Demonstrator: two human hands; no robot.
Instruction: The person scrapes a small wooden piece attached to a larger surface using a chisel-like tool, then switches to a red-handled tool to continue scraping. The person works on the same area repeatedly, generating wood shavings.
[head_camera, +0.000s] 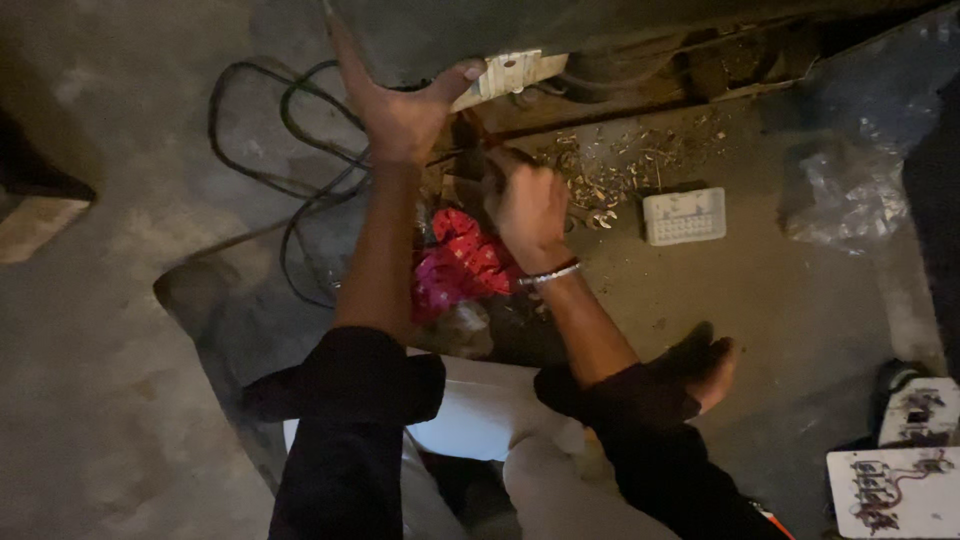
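Observation:
My left hand (397, 112) presses against the lower edge of a large dark metal body (430, 35), with the thumb resting on a small white plastic block (508, 74) fixed there. Just below it, my right hand (527, 208) is closed around a thin dark tool (478, 142) whose tip points up toward the white block. A silver bangle circles that right wrist. How the tool's tip meets the block is hidden in shadow.
Black cables (285, 150) loop on the concrete floor at left. A red and pink cloth (462, 262) lies under my forearms. Metal shavings (620, 165), a white perforated plastic part (684, 215), crumpled clear plastic (848, 195) and white circuit boards (890, 490) lie to the right. My bare foot (705, 365) rests nearby.

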